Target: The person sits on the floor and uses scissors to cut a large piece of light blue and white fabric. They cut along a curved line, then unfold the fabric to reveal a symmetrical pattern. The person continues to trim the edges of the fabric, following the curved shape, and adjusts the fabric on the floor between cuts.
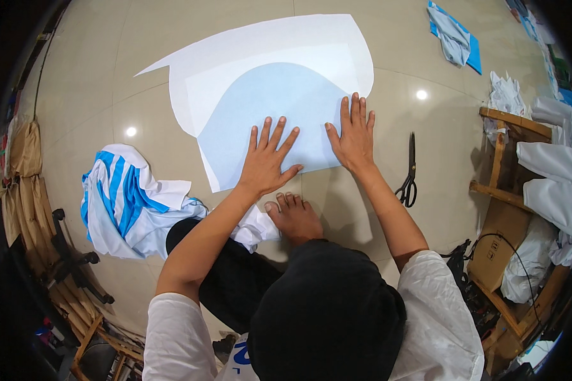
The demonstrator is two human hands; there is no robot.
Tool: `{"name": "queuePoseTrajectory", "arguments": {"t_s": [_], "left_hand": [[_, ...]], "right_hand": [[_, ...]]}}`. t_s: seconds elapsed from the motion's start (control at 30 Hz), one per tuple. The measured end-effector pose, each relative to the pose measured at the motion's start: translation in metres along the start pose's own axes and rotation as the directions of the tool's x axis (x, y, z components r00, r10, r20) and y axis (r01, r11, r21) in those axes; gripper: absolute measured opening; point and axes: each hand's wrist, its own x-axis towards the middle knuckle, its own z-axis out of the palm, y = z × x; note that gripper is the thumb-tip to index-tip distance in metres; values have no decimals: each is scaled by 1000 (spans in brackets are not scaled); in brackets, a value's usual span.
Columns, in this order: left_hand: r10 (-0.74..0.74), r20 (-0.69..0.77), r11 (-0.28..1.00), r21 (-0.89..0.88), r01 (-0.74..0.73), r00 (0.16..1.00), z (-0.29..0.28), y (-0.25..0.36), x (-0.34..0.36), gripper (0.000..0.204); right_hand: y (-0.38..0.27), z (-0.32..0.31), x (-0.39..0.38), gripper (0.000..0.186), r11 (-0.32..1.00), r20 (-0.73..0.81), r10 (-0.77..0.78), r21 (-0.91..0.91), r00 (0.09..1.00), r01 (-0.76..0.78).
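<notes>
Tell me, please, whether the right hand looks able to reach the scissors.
Probably yes: the right hand lies flat over the light-blue piece, and nothing visible blocks the floor between it and the scissors.

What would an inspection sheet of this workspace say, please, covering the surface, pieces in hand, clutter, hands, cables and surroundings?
Surface: glossy beige tiled floor, with bright reflections.
Job's things: light blue curved-top piece lying over a larger white sheet; paper or cloth cannot be told.
Clutter: blue-and-white striped fabric pile at left; black-handled scissors on the floor, right of the right hand.
Hands: left hand flat on the light blue piece, fingers spread; right hand flat toward its right edge.
Cables: thin black cord curving past the cardboard box; its ends are unclear.
Surroundings: wooden frame at right, brown curtain at left.
</notes>
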Motion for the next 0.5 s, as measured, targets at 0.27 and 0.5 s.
{"name": "queuePoseTrajectory", "arguments": {"t_s": [0.27, 0.5], "left_hand": [[8, 9, 1000, 14, -8, 1000, 0, 3, -1, 87], [-30, 9, 999, -41, 30, 1000, 4, 11, -9, 85]], "right_hand": [[0, -3, 0, 81, 1000, 14, 13, 10, 1000, -13], [-7, -4, -3, 82, 1000, 46, -9, -25, 999, 10]]}}
